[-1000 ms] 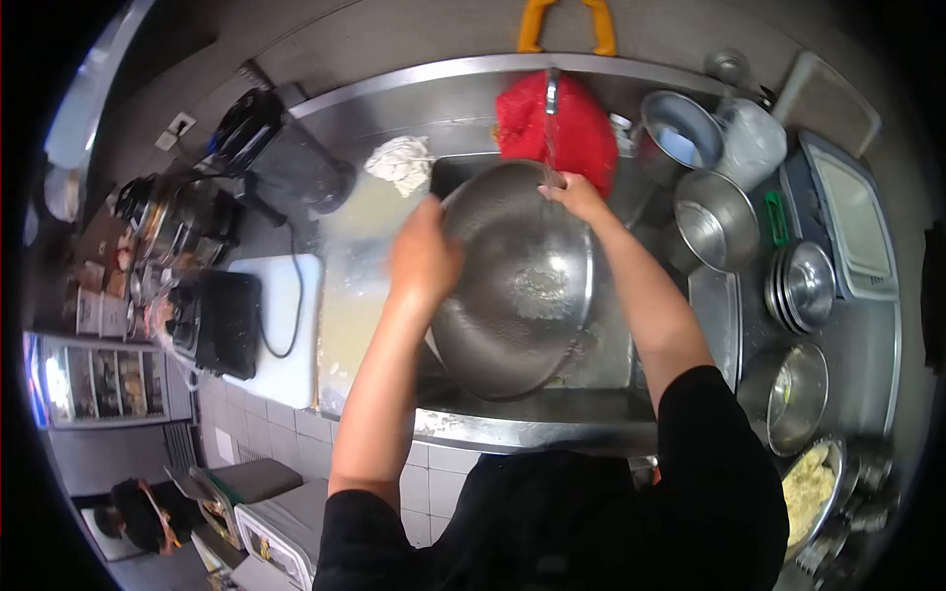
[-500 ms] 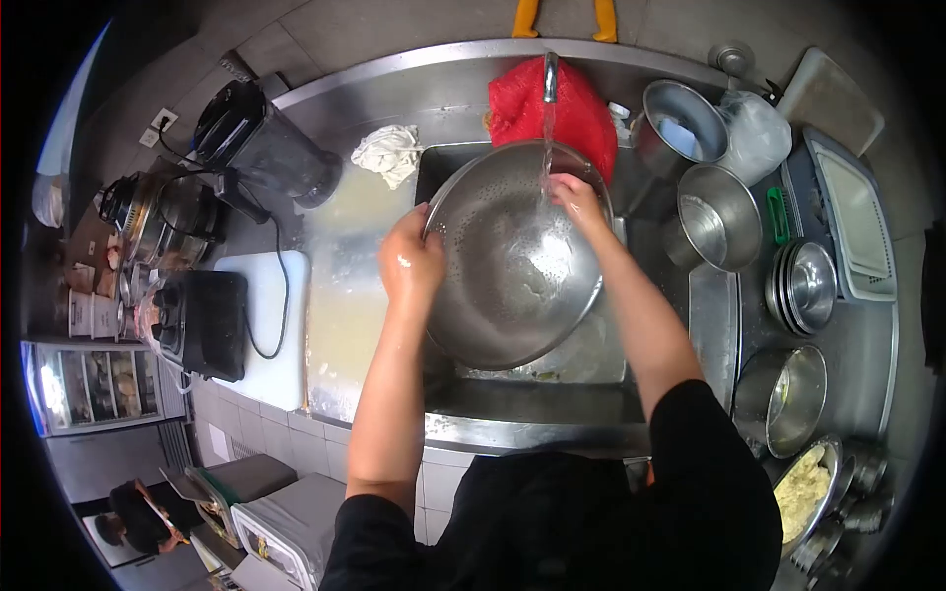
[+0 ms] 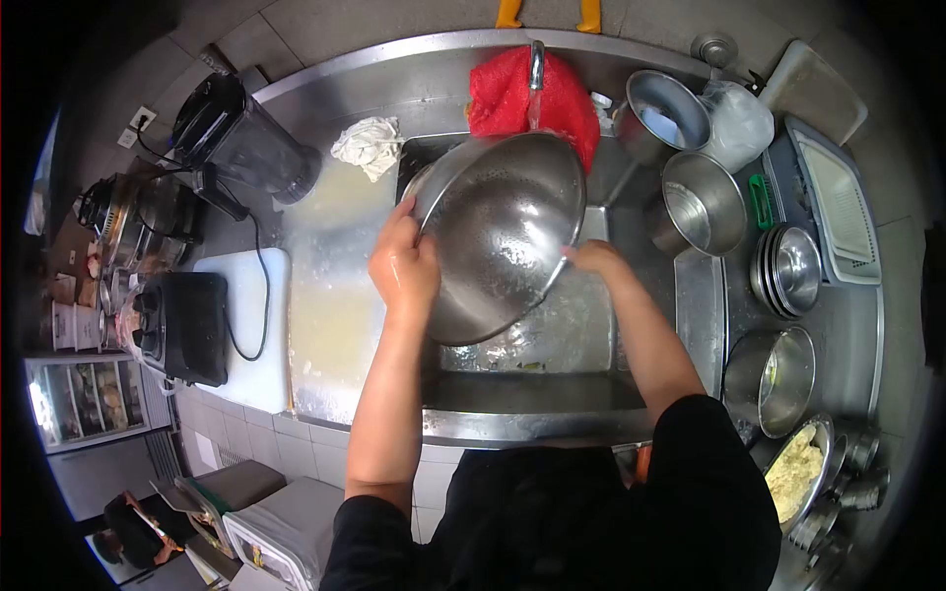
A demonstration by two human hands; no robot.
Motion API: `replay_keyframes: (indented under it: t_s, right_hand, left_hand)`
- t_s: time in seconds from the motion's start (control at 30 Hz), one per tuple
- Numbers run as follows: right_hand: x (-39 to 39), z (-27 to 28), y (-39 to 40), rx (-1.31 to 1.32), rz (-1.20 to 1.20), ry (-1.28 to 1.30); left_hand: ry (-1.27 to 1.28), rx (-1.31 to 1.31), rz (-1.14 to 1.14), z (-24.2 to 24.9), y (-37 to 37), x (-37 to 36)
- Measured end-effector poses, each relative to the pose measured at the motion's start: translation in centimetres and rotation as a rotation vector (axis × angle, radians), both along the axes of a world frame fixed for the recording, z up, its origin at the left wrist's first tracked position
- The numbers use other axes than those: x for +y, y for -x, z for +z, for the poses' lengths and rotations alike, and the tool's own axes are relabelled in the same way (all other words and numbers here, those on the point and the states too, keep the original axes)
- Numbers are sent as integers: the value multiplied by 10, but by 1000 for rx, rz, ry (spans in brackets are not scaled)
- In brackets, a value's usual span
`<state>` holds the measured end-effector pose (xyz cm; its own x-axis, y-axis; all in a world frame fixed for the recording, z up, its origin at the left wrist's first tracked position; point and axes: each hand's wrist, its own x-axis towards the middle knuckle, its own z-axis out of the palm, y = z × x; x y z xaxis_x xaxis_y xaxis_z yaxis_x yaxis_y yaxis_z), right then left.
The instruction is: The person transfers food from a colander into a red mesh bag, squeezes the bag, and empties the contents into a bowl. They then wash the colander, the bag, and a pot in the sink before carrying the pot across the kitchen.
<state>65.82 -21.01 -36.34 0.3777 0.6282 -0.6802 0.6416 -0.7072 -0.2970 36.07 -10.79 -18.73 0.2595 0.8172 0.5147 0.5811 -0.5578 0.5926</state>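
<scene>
**Colander held tilted over the sink, under the running tap**

A large perforated steel colander (image 3: 498, 236) is held over the sink basin (image 3: 567, 340), tilted so its inside faces the camera. The left hand (image 3: 402, 264) is clamped on its left rim, thumb over the edge and fingers behind, out of sight. The right hand (image 3: 594, 258) is pressed to the right rim — the bowl covers most of its fingers, so how tightly it grips is hard to make out, though it clearly bears on the metal.

The tap (image 3: 536, 51) sits at the back, and a stream of water falls from it onto the colander's upper edge; where exactly the water lands is blurred by glare. Behind the tap a red cloth (image 3: 498, 94) lies on the ledge, partly hidden by the colander's rim.

Left of the basin — a crumpled white rag (image 3: 367, 145) and a black blender (image 3: 236, 133). To the right stand steel pots (image 3: 702, 202) and stacked bowls (image 3: 788, 271); a bowl of pale food (image 3: 793, 473) is distorted near the frame's edge.
</scene>
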Motion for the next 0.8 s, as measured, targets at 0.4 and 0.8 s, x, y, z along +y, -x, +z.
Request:
replay_keyframes:
  t_s: [0.4, 0.8]
  right_hand:
    - [92, -23, 8, 150, -368, -824]
    - [136, 91, 18, -183, -104, -1107]
  left_hand:
    - [94, 13, 60, 17, 42, -112]
    - [409, 356, 14, 63, 9, 40]
